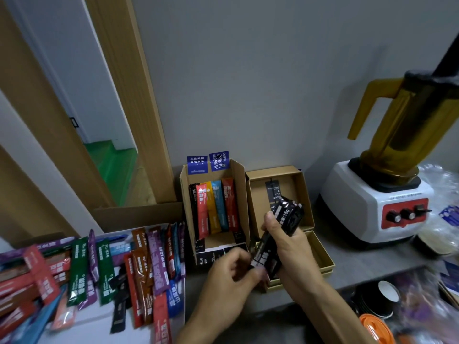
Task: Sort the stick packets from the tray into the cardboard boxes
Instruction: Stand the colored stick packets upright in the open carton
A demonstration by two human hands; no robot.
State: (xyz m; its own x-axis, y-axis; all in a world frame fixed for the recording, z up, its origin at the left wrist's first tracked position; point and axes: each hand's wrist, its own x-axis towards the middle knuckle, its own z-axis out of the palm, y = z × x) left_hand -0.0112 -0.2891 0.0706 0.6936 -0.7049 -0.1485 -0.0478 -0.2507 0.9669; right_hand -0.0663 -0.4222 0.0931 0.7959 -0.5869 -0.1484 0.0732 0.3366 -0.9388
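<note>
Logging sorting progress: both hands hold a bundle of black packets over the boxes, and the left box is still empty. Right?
Not quite. The head view shows the left box already holding several coloured packets. Both hands, left and right, do hold the black packets.

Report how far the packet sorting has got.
Done: a few coloured packets stand in the left box. In hand: both hands, right and left, hold a bundle of black packets over the right box. Left: most packets still heaped on the tray.

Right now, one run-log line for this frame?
step: sorting | right hand: holds black packets | left hand: at bundle's lower end | left box: five packets upright | tray: many left
</note>
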